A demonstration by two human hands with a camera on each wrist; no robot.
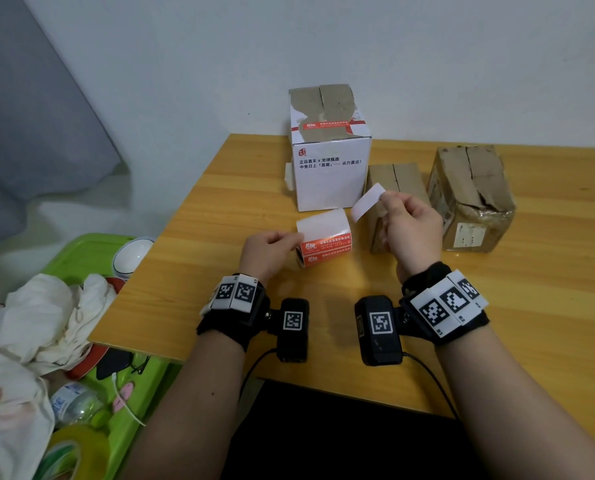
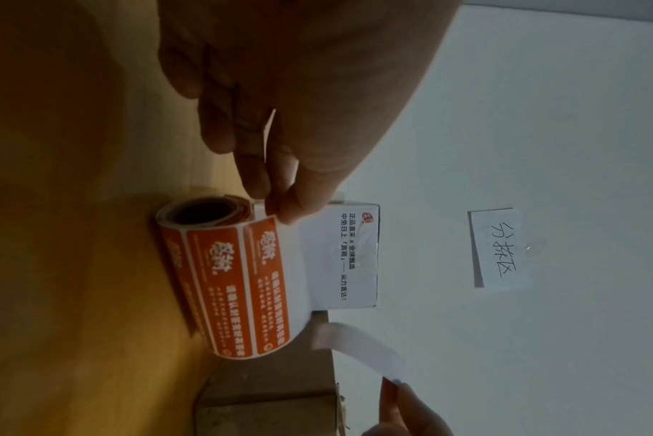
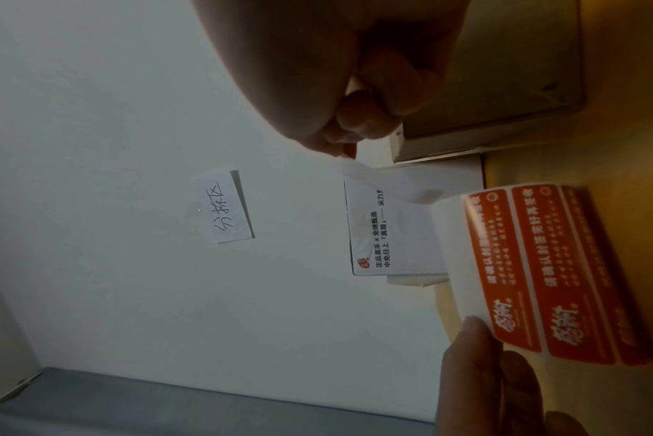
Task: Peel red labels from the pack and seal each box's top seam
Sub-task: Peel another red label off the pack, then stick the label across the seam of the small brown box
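Glossy label roll point(image 1: 325, 239), curled cylinder

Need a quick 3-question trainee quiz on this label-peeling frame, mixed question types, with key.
1. True or false: the white box already has a red label across its top seam.
2. Which hand pinches the peeled label? A) left hand B) right hand
3. Fill in: the left hand holds the backing of the label roll, which lies on the ____.

Key: 1 true; 2 B; 3 table.
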